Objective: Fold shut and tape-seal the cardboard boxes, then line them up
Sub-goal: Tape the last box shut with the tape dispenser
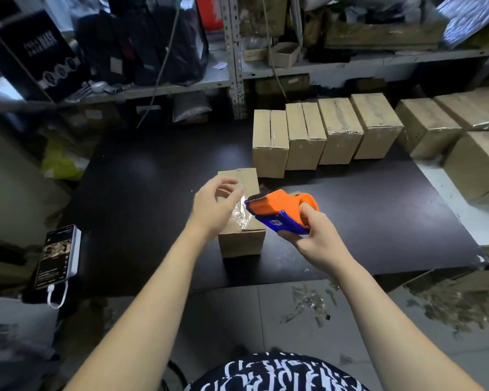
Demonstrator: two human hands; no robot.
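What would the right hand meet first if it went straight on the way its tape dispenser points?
Probably the clear tape running from the tape dispenser to the left hand, then that hand, above the box; depth is unclear.

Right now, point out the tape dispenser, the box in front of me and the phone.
tape dispenser [283, 205], head view, on its orange body.
box [242, 244], head view, on its near side face.
phone [56, 256], head view, on its screen.

Matt cardboard box [241, 244], seemingly glossy tape [238, 213].
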